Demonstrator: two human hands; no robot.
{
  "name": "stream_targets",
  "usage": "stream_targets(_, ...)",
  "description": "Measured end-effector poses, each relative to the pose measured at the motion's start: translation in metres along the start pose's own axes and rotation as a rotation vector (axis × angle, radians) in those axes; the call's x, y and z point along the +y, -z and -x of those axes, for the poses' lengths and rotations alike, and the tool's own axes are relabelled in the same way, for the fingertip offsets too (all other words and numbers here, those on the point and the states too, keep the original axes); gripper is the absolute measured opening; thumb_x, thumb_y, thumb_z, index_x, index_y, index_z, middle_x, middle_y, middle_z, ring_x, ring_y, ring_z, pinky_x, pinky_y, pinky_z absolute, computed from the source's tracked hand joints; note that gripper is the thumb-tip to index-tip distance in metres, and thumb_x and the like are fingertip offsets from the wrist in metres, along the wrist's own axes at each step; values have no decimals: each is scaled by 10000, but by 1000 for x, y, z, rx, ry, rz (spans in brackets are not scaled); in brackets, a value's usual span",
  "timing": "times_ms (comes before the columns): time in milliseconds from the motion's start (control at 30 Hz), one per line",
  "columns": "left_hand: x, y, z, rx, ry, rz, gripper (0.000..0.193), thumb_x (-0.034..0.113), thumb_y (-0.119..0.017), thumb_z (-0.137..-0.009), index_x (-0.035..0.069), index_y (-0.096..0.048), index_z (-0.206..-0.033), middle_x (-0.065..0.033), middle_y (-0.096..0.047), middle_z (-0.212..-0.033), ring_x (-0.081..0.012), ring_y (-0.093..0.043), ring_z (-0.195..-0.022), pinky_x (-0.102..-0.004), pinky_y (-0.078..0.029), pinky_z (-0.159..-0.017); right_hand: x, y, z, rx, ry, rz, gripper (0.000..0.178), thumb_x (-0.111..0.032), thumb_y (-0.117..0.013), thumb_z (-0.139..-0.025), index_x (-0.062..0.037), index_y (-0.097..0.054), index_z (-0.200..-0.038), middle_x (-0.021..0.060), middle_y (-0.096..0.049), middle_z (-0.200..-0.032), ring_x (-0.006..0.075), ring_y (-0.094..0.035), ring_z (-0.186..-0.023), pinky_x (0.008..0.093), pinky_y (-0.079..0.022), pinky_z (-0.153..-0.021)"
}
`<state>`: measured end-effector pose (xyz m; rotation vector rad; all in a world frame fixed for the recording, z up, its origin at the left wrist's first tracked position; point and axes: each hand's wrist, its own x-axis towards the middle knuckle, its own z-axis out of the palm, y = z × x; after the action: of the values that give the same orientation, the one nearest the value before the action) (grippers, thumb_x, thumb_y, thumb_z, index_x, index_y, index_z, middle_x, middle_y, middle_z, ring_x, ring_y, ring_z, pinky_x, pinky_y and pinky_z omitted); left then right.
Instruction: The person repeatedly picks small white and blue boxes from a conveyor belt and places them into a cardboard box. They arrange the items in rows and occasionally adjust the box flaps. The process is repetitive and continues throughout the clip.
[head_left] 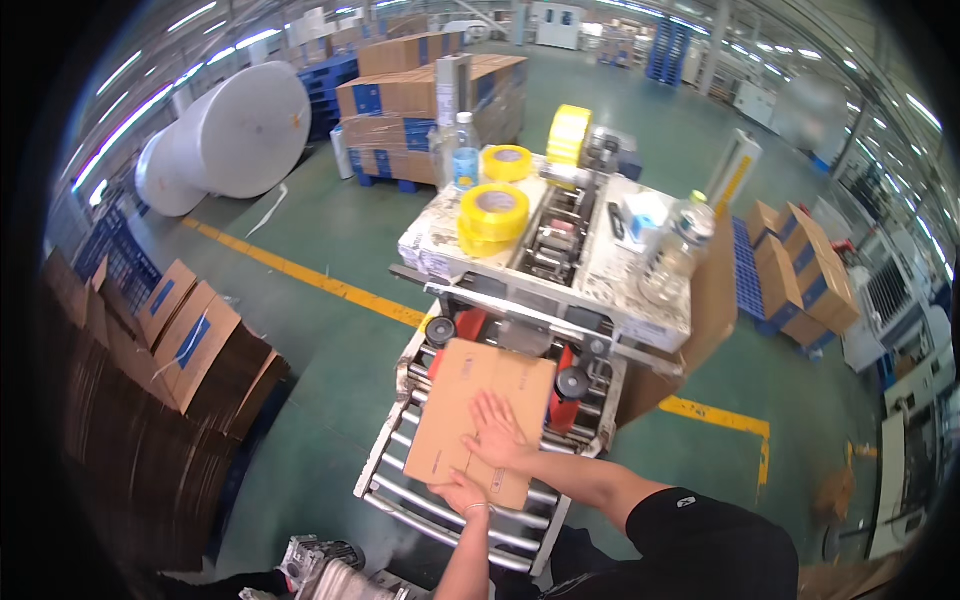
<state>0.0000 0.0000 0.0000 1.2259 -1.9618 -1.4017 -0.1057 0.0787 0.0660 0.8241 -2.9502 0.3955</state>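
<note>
A closed brown cardboard box point(470, 385) lies on the metal rollers of a short conveyor point(400, 492), its far end at the mouth of a carton taping machine point(556, 240). My right hand point(498, 432) rests flat on the box's top, fingers spread. At the box's near edge, my left hand point(462, 494) touches it with fingers stretched out; part of the fingers is hard to make out. Red side guides with a black left wheel point(440, 331) and a black right wheel point(571, 382) flank the box's far part.
Yellow tape rolls point(494, 215) and a water bottle point(465, 152) stand on the machine's left top; a large clear bottle point(680, 250) stands on its right. Flattened cartons point(150, 430) are stacked at left. Wrapped boxes point(400, 135), white rolls point(245, 130) and palletised cartons point(800, 270) stand farther off.
</note>
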Motion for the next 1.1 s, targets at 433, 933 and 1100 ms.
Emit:
stream_targets(433,9,28,48,-772,121,205,415,386,-386,-948,14,-566,-986,-200,-618,-925,-374,-600,-835,-457,-462,-750,40,61,142,-430,603,-186,417,-254,-525,-825,4,-526,-1153,269,-458,-1243,362,-421,-1186,478,-313,-1000)
stream_targets(933,-5,917,682,1645,519,-1574,345,232,-603,-740,23,-538,-1007,-208,-569,-1026,-365,-542,-946,-437,-458,-839,17,-248,275,-1258,1197,313,345,-350,-538,-786,-21,-635,-825,216,-618,-766,367,-615,-792,446,-492,-658)
stream_targets(1100,4,1042,902,2066,1449,-1476,854,576,-560,-784,21,-305,-1382,-193,-309,-1423,-341,-301,-1303,-464,-291,-1049,-214,-180,440,-1461,939,229,369,-365,-552,-826,-17,-642,-907,180,-637,-819,288,-619,-770,409,-496,-664)
